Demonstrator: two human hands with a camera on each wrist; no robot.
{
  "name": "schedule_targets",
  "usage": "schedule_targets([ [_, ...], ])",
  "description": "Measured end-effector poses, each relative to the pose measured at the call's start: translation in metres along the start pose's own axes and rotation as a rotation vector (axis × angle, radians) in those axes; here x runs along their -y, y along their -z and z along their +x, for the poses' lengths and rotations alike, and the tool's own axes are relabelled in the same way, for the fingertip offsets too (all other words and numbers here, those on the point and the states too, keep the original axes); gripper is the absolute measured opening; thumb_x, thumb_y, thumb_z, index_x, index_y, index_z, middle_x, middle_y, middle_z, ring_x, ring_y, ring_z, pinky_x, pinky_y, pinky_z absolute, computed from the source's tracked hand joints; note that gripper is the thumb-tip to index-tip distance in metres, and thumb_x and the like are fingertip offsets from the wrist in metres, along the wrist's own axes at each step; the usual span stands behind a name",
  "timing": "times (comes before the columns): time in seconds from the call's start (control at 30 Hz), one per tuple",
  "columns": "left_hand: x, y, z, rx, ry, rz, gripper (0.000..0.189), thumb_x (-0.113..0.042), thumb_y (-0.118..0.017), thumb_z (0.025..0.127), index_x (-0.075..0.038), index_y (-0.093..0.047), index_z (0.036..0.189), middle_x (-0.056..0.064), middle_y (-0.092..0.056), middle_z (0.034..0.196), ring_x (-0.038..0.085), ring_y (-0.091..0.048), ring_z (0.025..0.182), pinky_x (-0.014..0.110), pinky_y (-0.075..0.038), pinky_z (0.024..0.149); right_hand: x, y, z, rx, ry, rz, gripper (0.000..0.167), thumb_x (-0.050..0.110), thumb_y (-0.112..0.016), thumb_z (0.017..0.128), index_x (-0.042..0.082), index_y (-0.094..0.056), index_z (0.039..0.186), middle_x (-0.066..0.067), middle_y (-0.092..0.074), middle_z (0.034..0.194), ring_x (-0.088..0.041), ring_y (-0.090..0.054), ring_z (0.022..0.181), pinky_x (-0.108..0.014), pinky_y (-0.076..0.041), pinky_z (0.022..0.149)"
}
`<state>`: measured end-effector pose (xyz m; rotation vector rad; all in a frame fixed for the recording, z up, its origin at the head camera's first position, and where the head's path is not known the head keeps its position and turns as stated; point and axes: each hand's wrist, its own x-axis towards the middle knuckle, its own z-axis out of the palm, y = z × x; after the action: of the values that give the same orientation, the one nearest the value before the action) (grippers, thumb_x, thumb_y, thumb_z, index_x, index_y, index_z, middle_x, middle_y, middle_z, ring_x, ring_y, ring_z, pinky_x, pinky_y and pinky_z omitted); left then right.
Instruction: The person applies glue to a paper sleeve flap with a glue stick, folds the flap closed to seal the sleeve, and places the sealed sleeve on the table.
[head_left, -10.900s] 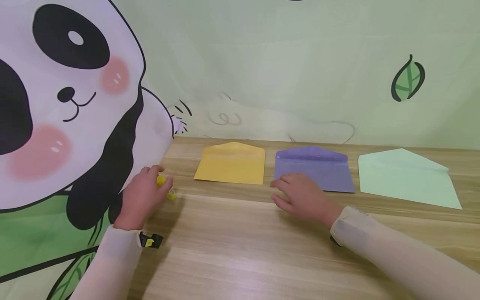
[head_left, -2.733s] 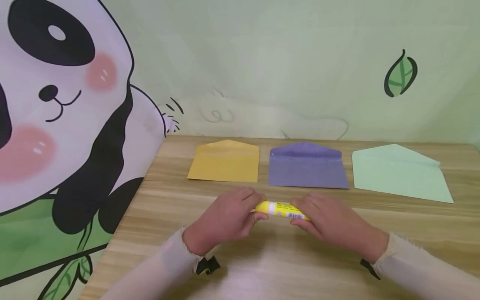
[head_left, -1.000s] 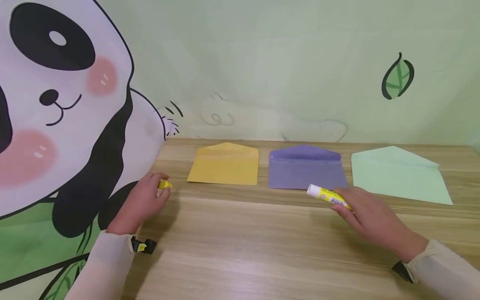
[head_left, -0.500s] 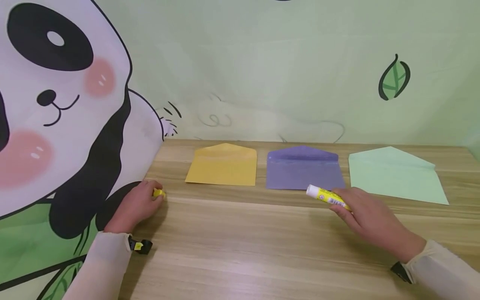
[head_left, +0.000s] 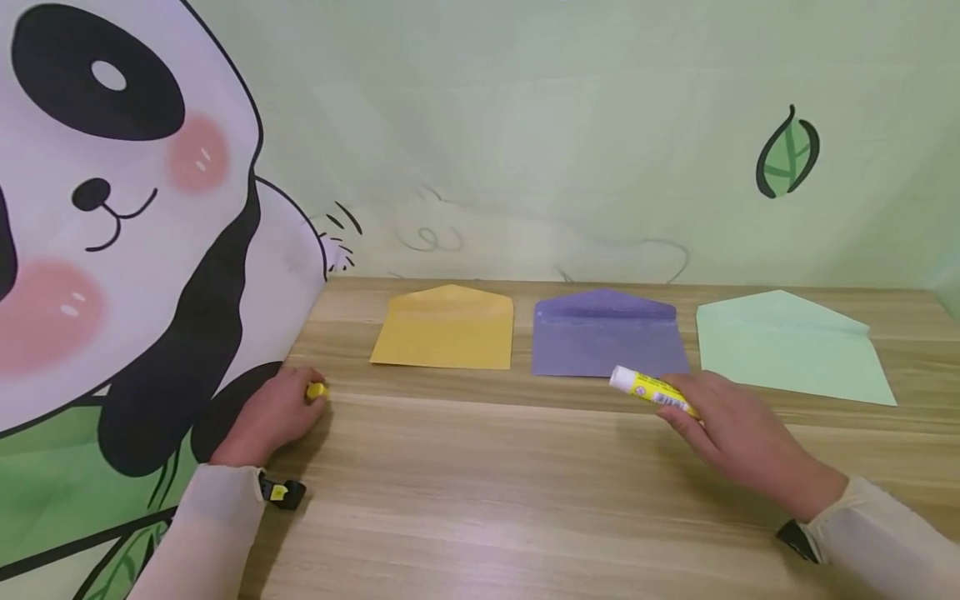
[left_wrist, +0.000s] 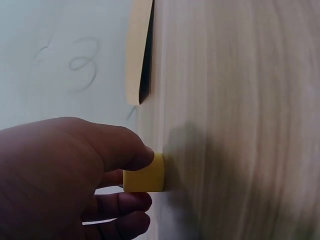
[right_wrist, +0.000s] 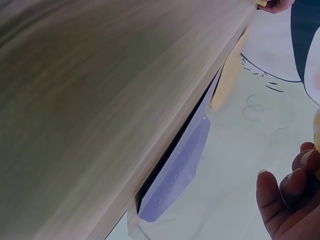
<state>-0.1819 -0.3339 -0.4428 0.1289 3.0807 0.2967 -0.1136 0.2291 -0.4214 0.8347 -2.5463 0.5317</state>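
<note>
Paper envelopes (head_left: 607, 342) (three) lie apart; the left grip (head_left: 273, 410) pinches one cap (head_left: 317, 391), the right grip (head_left: 742, 437) one glue stick (head_left: 649, 390).

The yellow glue stick (head_left: 652, 392), with dark print, 1 barcode and a white end, was uncapped and slanted in the right hand (head_left: 750, 437), white end pointing left. The small yellow cap (head_left: 317, 391), well apart from it, was pinched in the left hand (head_left: 266, 417) near the table's (head_left: 480, 475) left edge
</note>
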Motion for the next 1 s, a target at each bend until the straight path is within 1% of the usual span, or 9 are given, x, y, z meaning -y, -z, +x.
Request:
schedule_targets([
  [0.13, 0.000, -0.001, 0.000, 0.017, 0.026, 0.000, 0.034, -0.019, -0.062, 0.090, 0.004, -0.063, 0.115, 0.022, -0.059, 0.106, 0.031, -0.054, 0.086, 0.045, -0.048, 0.072, -0.001, 0.000, 0.000, 0.018, 0.000, -0.009, 0.030, 0.020, -0.071, 0.092, 0.009, -0.062, 0.118, 0.002, -0.064, 0.091, -0.011, -0.054, 0.078, -0.036, -0.049, 0.065],
  [0.27, -0.001, 0.000, -0.001, 0.014, 0.031, -0.006, 0.041, -0.026, -0.061, 0.092, 0.003, -0.060, 0.122, 0.026, -0.057, 0.114, 0.037, -0.056, 0.095, 0.051, -0.049, 0.079, 0.000, 0.000, 0.000, 0.017, -0.011, -0.005, 0.031, 0.021, -0.070, 0.093, 0.008, -0.062, 0.119, 0.001, -0.065, 0.092, -0.012, -0.055, 0.078, -0.037, -0.050, 0.064],
  [0.4, -0.005, 0.001, -0.001, -0.011, 0.022, -0.010, 0.049, -0.030, -0.060, 0.095, 0.003, -0.056, 0.130, 0.028, -0.055, 0.123, 0.041, -0.054, 0.105, 0.055, -0.048, 0.085, 0.000, 0.001, 0.000, -0.004, -0.023, 0.012, 0.032, 0.019, -0.072, 0.092, 0.008, -0.063, 0.120, 0.000, -0.067, 0.097, -0.013, -0.058, 0.083, -0.039, -0.051, 0.068],
  [0.5, -0.013, 0.003, -0.001, -0.045, 0.007, -0.010, 0.048, -0.029, -0.059, 0.096, 0.003, -0.056, 0.131, 0.028, -0.055, 0.122, 0.038, -0.054, 0.101, 0.053, -0.049, 0.081, 0.000, 0.001, 0.001, -0.022, -0.021, 0.017, 0.033, 0.018, -0.073, 0.090, 0.008, -0.063, 0.121, 0.001, -0.066, 0.096, -0.012, -0.057, 0.083, -0.037, -0.050, 0.068],
  [0.67, -0.034, 0.006, 0.001, -0.100, -0.029, -0.043, 0.044, -0.030, -0.059, 0.096, 0.000, -0.058, 0.129, 0.023, -0.059, 0.120, 0.036, -0.057, 0.101, 0.050, -0.051, 0.080, 0.003, 0.003, 0.004, -0.042, -0.020, 0.027, 0.032, 0.016, -0.072, 0.091, 0.007, -0.062, 0.120, 0.006, -0.059, 0.088, -0.008, -0.048, 0.079, -0.030, -0.044, 0.064],
  [0.73, -0.045, 0.007, 0.001, -0.112, -0.043, -0.081, 0.044, -0.031, -0.061, 0.096, -0.002, -0.059, 0.129, 0.020, -0.061, 0.119, 0.035, -0.058, 0.103, 0.050, -0.051, 0.082, 0.004, 0.004, 0.005, -0.050, -0.024, 0.032, 0.030, 0.016, -0.071, 0.091, 0.007, -0.062, 0.119, 0.007, -0.057, 0.087, -0.008, -0.047, 0.078, -0.029, -0.043, 0.064],
  [0.83, -0.063, 0.011, 0.001, -0.144, -0.065, -0.134, 0.044, -0.032, -0.062, 0.096, -0.004, -0.060, 0.129, 0.016, -0.064, 0.114, 0.032, -0.060, 0.101, 0.049, -0.052, 0.081, 0.006, 0.005, 0.008, -0.076, -0.023, 0.042, 0.028, 0.020, -0.068, 0.095, 0.006, -0.062, 0.118, 0.005, -0.058, 0.088, -0.010, -0.048, 0.079, -0.031, -0.044, 0.064],
  [0.9, -0.077, 0.014, 0.000, -0.154, -0.079, -0.188, 0.045, -0.033, -0.064, 0.096, -0.003, -0.060, 0.129, 0.016, -0.064, 0.114, 0.032, -0.060, 0.102, 0.049, -0.051, 0.083, 0.008, 0.006, 0.011, -0.095, -0.024, 0.051, 0.027, 0.023, -0.065, 0.097, 0.005, -0.063, 0.118, 0.003, -0.059, 0.089, -0.011, -0.048, 0.079, -0.031, -0.044, 0.063],
  [1.0, -0.098, 0.018, -0.001, -0.166, -0.123, -0.232, 0.046, -0.036, -0.065, 0.096, -0.005, -0.062, 0.128, 0.014, -0.065, 0.114, 0.031, -0.061, 0.104, 0.048, -0.051, 0.084, 0.012, 0.006, 0.016, -0.114, -0.024, 0.062, 0.029, 0.027, -0.061, 0.100, 0.005, -0.062, 0.118, 0.001, -0.059, 0.088, -0.012, -0.048, 0.078, -0.032, -0.043, 0.062],
])
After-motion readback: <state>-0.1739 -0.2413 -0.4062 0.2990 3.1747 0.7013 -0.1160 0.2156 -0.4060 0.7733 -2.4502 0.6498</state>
